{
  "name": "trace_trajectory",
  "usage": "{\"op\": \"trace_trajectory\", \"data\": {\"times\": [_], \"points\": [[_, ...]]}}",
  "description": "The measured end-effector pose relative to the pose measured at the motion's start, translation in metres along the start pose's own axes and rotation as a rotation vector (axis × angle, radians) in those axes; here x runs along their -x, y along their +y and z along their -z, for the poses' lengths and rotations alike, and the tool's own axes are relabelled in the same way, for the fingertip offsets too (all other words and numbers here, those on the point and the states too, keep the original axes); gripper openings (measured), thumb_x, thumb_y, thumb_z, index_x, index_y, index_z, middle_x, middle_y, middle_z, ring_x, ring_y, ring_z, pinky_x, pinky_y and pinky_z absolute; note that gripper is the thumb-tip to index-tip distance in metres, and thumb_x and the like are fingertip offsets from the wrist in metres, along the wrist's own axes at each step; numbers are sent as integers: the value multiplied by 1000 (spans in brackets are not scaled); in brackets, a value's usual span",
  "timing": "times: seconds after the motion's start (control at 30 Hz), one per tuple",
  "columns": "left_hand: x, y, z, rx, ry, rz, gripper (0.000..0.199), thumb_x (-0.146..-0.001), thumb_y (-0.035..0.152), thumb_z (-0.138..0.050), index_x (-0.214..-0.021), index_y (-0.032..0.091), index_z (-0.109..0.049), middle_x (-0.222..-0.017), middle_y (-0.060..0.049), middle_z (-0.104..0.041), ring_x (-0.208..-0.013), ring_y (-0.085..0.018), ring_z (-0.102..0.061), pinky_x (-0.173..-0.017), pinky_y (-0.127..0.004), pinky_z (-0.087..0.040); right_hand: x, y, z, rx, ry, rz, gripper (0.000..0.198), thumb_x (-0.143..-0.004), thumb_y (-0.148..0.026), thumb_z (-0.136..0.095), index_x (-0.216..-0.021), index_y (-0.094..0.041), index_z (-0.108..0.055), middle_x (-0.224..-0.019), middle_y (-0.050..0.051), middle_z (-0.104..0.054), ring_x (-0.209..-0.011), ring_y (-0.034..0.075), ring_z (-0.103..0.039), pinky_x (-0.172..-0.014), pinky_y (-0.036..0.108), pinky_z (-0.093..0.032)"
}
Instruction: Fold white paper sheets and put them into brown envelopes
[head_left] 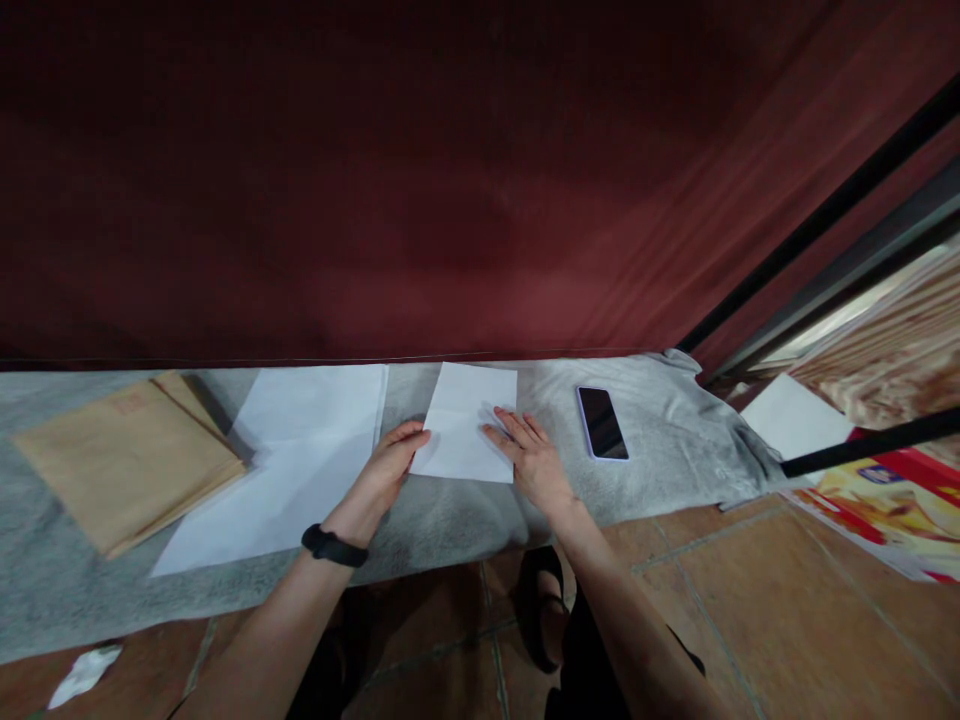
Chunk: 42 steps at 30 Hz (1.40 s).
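Observation:
A folded sheet of white paper (465,420) lies on the grey cloth in front of me. My left hand (396,455) grips its left edge, the thumb on top and the fingers partly hidden at the side. Across the right part of the paper rests my right hand (529,450), fingers stretched out and spread on its surface. To the left lie large white sheets (315,430), overlapped at their far left by a stack of brown envelopes (127,450). Right of my right hand is a phone (603,424) with a dark screen and a pale purple case.
The grey cloth (450,530) covers a narrow bench against a dark red fabric wall (420,200). Black bars (825,210) run at the right, near a red and yellow box (892,500). A crumpled white tissue (85,675) lies on the tiled floor (720,580).

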<state>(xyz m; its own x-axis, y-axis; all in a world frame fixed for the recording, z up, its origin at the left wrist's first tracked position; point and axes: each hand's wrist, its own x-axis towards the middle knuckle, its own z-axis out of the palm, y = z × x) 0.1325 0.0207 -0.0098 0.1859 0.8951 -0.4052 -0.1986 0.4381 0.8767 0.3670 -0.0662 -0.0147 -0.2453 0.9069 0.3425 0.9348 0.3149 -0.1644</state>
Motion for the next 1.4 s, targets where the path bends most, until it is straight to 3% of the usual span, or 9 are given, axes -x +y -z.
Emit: {"op": "trace_trajectory", "data": {"times": [0.07, 0.17, 0.27, 0.37, 0.53, 0.7, 0.97, 1.17, 1.4], "points": [[-1, 2, 0, 42, -3, 7, 37, -51, 26, -86, -81, 17, -65, -69, 3, -69, -57, -13, -61, -54, -22, -44, 0, -1, 1, -68, 26, 11, 66, -86, 3, -43, -145, -27, -55, -157, 4, -46, -144, 21, -42, -123, 46, -30], [-2, 8, -2, 127, -25, 36, 28, -70, 36, -80, -85, 16, -67, -77, -3, -72, -66, -16, -66, -58, -24, -49, 0, -4, 5, -326, 142, -38, 62, -88, 1, -41, -140, -27, -59, -146, 4, -58, -136, 19, -52, -120, 43, -35], [-2, 12, -3, 183, 16, -6, 25, -86, 39, -66, -96, 16, -67, -96, -8, -74, -84, -18, -70, -70, -27, -55, -4, -7, 10, -720, 382, -288, 40, -94, -17, -49, -128, -25, -68, -129, 4, -71, -122, 21, -63, -108, 40, -49], [0, 10, -3, 184, 51, -77, 22, -84, 28, -69, -103, 18, -66, -109, -7, -72, -93, -17, -69, -79, -28, -56, -10, -8, 12, -1106, 605, -623, 29, -92, -41, -61, -105, -19, -75, -106, 6, -78, -102, 24, -70, -88, 36, -58], [5, 10, -5, 240, -90, -69, 37, -77, 27, -77, -111, 19, -65, -105, -7, -73, -92, -19, -71, -83, -32, -57, -19, -10, 11, -1550, 627, -855, 36, -74, -46, -78, -95, -18, -70, -88, 3, -76, -73, 18, -70, -61, 29, -58], [7, 10, -10, 164, -164, -125, 49, -69, 32, -84, -113, 17, -67, -102, -8, -75, -86, -19, -70, -77, -30, -54, -18, -10, 5, -1573, 485, -934, 39, -66, -46, -82, -90, -18, -68, -76, 1, -73, -59, 15, -66, -55, 27, -57], [7, 1, -8, -109, -47, -232, 44, -61, 28, -82, -101, 18, -65, -75, 1, -70, -69, -16, -64, -63, -26, -43, -17, 3, -14, -1258, 372, -907, 39, -65, -54, -74, -78, -18, -67, -65, 1, -68, -56, 17, -62, -49, 29, -52], [8, 2, -2, -151, 111, -214, 62, -60, 31, -81, -118, 19, -62, -80, 2, -67, -68, -15, -61, -63, -26, -42, -17, 12, -22, -1225, 343, -885, 37, -65, -54, -72, -73, -18, -67, -59, 0, -65, -54, 17, -58, -48, 29, -48], [12, 0, 5, -366, -104, -68, 41, -61, 31, -76, -99, 19, -66, -72, 1, -70, -56, -16, -63, -50, -25, -41, -17, 17, -33, -1221, 348, -827, 35, -67, -46, -71, -90, -19, -70, -79, 1, -74, -69, 18, -64, -65, 30, -53]]}}
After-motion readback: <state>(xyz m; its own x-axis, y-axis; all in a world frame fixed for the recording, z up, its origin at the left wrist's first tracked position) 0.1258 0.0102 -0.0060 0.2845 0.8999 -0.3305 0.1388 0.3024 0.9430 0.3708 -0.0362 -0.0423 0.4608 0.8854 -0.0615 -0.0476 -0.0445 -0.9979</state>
